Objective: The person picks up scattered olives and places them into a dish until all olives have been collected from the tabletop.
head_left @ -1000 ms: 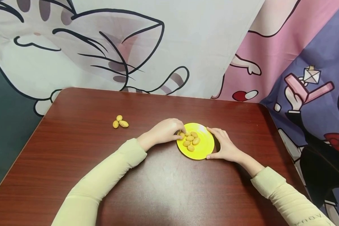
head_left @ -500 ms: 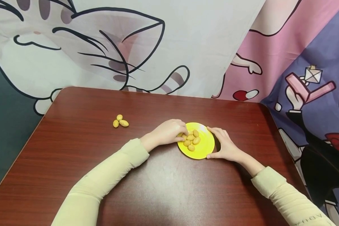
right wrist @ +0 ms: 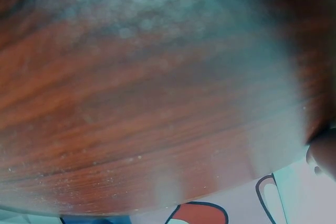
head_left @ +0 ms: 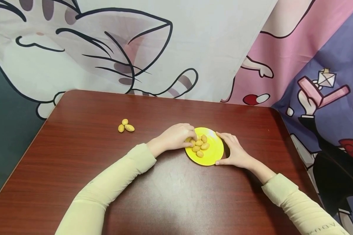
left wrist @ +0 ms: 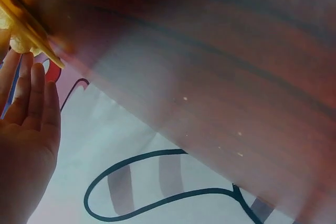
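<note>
Small yellow oval pieces [head_left: 205,146] lie clustered on the left half of a round yellow plate [head_left: 215,151]. My left hand [head_left: 176,137] reaches over the plate's left rim, thumb and bent fingers around a yellow oval piece at the cluster's edge. In the left wrist view, the fingertips of the left hand [left wrist: 34,111] meet the pieces [left wrist: 20,43] beside the plate's edge [left wrist: 52,59]. My right hand [head_left: 234,152] holds the plate's right rim, thumb in front and fingers behind. Only a sliver of the right hand [right wrist: 324,153] enters the right wrist view, without the plate.
Three similar yellow oval pieces [head_left: 129,128] sit together on the reddish-brown wooden table [head_left: 153,202], left of the plate. Behind the table hangs a white cloth [head_left: 211,49] with a cartoon cat. A pink and purple printed cloth [head_left: 285,65] hangs at the right.
My left hand has shifted slightly right, farther over the plate, and the pieces near its fingers have moved slightly right. My right hand stays at the rim. The three loose pieces have not moved.
</note>
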`<state>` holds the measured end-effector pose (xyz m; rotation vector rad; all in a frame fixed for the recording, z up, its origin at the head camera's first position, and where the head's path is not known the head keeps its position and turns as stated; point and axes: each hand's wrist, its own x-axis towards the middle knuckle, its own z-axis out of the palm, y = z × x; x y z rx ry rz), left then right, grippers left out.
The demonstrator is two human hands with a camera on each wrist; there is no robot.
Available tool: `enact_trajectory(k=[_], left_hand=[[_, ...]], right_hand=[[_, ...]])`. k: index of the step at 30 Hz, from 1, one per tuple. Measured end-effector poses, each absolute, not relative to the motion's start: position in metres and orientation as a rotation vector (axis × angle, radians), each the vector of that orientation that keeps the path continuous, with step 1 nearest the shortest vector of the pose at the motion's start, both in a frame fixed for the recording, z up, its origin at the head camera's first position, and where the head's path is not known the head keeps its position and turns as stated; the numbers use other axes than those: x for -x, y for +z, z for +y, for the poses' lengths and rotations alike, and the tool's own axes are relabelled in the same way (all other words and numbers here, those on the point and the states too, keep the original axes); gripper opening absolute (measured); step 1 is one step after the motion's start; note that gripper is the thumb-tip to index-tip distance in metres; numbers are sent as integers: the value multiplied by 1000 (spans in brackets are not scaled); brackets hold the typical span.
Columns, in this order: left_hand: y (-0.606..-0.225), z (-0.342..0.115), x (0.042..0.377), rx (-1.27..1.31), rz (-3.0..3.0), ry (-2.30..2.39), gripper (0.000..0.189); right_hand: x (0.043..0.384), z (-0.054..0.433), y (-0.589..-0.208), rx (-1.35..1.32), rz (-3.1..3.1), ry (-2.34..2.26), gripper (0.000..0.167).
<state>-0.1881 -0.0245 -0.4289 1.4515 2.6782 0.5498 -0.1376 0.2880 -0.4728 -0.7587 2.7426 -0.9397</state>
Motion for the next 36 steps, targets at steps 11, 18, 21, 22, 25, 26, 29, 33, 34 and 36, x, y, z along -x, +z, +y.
enact_trajectory(k=[11, 18, 21, 22, 25, 26, 29, 33, 34, 36], left_hand=[[-423, -42, 192, -1348, 2714, 583, 18], [-420, -73, 195, -1262, 2740, 730, 19], [-419, -88, 196, -1206, 2757, 771, 20], [-419, -93, 197, -1186, 2763, 775, 20], [-419, -107, 198, -1125, 2780, 788, 20], [-420, -112, 198, -1108, 2786, 790, 20], [-420, -126, 199, -1056, 2802, 815, 21], [-422, -146, 199, -1016, 2835, 843, 20], [-422, -151, 198, -1003, 2848, 840, 20], [-423, -160, 199, -979, 2867, 831, 21]], right_hand=[[138, 289, -474, 775, 2752, -936, 119], [138, 289, -475, 779, 2755, -940, 119], [138, 288, -475, 783, 2756, -941, 119], [138, 289, -475, 782, 2757, -940, 119], [138, 289, -475, 781, 2757, -938, 119], [138, 289, -475, 781, 2756, -937, 119], [137, 288, -475, 778, 2753, -936, 119], [137, 288, -474, 774, 2749, -934, 118], [137, 287, -473, 773, 2749, -933, 118], [137, 287, -472, 771, 2747, -934, 119]])
